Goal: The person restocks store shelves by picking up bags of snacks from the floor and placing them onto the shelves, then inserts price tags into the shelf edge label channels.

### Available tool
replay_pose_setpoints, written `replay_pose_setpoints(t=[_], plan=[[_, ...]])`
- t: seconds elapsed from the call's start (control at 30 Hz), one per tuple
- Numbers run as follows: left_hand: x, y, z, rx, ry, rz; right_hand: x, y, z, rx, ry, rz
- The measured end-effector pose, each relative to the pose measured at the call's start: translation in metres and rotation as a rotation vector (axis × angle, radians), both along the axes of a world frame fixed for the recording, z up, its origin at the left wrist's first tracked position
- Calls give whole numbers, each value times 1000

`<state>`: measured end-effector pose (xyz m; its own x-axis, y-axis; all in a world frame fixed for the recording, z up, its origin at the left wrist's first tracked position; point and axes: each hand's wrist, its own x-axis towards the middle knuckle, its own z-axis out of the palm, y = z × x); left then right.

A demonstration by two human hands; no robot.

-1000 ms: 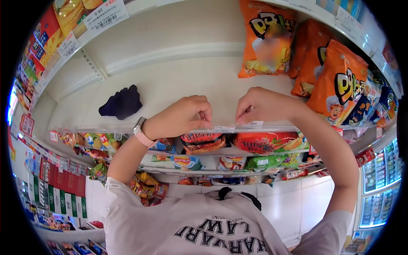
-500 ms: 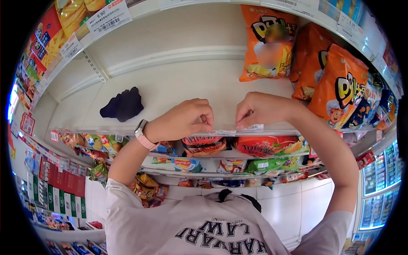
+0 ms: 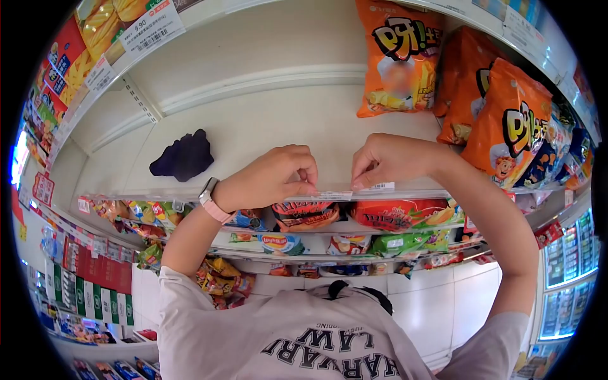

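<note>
Both of my hands are at the front lip of a white shelf [image 3: 253,126], a short gap apart. My left hand [image 3: 282,171], with a watch [image 3: 209,193] on its wrist, is curled into a pinch beside a white price tag [image 3: 334,196] on the lip. Thumb and fingers of my right hand [image 3: 380,163] are pressed together at the same edge, by another small price tag [image 3: 382,187]. Whatever sits between the fingertips of either hand is too small to make out. A crumpled dark cloth [image 3: 183,156] lies on the shelf left of my hands.
Orange snack bags [image 3: 399,63] stand at the shelf's right end, with more bags [image 3: 510,126] leaning beside them. Lower shelves hold red snack packs [image 3: 399,214] and other packets. An upper shelf edge [image 3: 266,7] runs above, and lit coolers [image 3: 567,272] stand at right.
The view has shifted slightly, so the orange bags sit a little higher in it. Both hands keep nearly the same pose and place at the shelf edge.
</note>
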<state>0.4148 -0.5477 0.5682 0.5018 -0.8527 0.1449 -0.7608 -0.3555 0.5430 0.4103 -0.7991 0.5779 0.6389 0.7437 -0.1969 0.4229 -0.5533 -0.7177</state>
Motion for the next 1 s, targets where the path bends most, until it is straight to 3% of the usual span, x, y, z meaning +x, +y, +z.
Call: replay_pose_setpoints(t=[0.43, 0.63, 0.83, 1.0], plan=[[1, -1, -1, -3, -19, 1, 0, 3, 5, -65, 28, -10], [0, -1, -1, -28, -4, 6, -3, -3, -11, 160, 16, 42], [0, 0, -3, -38, 13, 17, -8, -2, -12, 157, -120, 40], [-4, 3, -7, -95, -14, 57, -4, -3, -9, 107, 71, -41]])
